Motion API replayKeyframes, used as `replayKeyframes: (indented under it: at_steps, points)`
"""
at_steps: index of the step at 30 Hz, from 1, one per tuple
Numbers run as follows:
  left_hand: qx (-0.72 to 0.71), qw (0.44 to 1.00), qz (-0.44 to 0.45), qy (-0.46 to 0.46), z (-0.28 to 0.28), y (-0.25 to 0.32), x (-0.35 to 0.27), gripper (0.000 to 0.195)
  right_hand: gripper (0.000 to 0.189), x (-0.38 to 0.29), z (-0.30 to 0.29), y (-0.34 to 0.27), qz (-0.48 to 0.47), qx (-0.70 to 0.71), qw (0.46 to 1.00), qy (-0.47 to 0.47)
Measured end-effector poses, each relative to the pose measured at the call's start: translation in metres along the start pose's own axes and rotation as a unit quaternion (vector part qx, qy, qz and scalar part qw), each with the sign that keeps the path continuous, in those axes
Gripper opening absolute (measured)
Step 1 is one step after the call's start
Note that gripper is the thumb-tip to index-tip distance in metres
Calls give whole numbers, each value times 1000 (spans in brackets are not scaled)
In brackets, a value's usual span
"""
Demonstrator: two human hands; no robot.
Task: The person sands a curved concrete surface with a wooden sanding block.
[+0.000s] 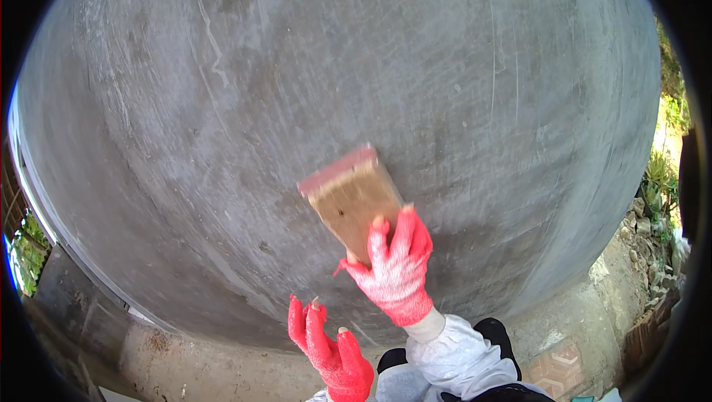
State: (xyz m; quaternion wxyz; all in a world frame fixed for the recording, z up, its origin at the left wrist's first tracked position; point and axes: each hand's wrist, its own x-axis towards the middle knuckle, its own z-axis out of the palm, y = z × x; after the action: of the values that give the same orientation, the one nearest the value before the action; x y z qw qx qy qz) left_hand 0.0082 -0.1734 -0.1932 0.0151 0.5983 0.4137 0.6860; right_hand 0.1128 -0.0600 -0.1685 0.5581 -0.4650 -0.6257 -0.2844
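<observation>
A grey cement-plastered wall [356, 96] with pale scratches and streaks fills most of the head view. My right hand [395, 268], in a red-and-white glove with bare fingertips, grips the lower end of a wooden block [356, 207]. Reddish sheet material, possibly sandpaper, shows along the block's upper edge, on the side facing the wall. The block is tilted and slightly blurred. Lower and to the left, my left hand [334, 346] wears a red glove, its fingers apart and nothing in them.
A concrete floor [222, 366] runs along the wall's foot, where my dark shoes stand. Stones and rubble [639, 224] lie at the right beside plants. A dark panel [83, 296] leans at the lower left. A patterned tile piece [556, 368] shows at the lower right.
</observation>
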Motion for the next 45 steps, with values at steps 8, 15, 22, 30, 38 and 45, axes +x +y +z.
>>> replayKeyframes:
  at_steps: [8, 15, 22, 30, 38, 45]
  points:
    - [-15, 1000, -9, 11, 5, 15, -2, 49, 105, -119, 17, 50, 45, -88, 995, 32]
    - [-20, 999, -35, -9, 13, 20, -8, 48, 106, 1, -22, 40, 21, -31, 999, 23]
    - [-39, 999, -16, 0, 20, 27, -4, 48, 111, -27, -17, 57, 51, -71, 995, 48]
    - [-27, 998, -33, -51, 23, 23, -13, 48, 116, -14, -21, 63, -1, -44, 999, 28]
    - [-70, 997, -35, -1, 25, 31, -11, 48, 109, -18, -14, 54, 13, -38, 996, 79]
    - [-50, 998, -8, -21, 21, 29, -17, 45, 98, -64, 3, 31, -43, -18, 998, -30]
